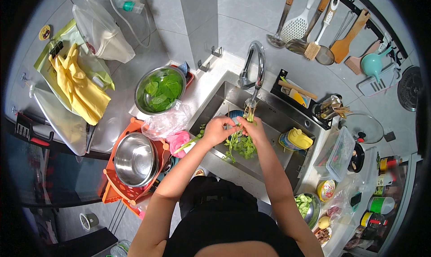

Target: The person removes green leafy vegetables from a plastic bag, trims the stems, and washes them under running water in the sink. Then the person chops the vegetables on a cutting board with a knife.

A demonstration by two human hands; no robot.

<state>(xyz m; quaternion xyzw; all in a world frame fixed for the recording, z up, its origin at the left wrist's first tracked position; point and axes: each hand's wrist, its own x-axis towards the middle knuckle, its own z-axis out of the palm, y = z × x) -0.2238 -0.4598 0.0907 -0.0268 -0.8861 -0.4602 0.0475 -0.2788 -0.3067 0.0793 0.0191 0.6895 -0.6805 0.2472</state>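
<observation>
My right hand (pixel 253 127) is closed around the stems of a bunch of leafy green herbs (pixel 245 147), whose leaves hang down over the steel sink (pixel 279 122). Close beside it, on the left, my left hand (pixel 219 130) has its thumb and forefinger brought together at the bunch; whether a stem is between them cannot be told. The root ends point up beneath the chrome faucet (pixel 261 65). Separate herb stalks (pixel 191 143) lie across the sink's left edge, partly behind my left forearm. A blue round item in the sink is mostly hidden behind my hands.
Left of the sink are a steel bowl of green leaves (pixel 163 90), a crumpled plastic bag (pixel 168 120) and stacked steel bowls (pixel 135 159) on an orange rack. A yellow bottle (pixel 296 139) stands at the sink's right side. Farther right are a clear plastic container (pixel 340 154) and a bowl of sliced cucumber (pixel 311 210).
</observation>
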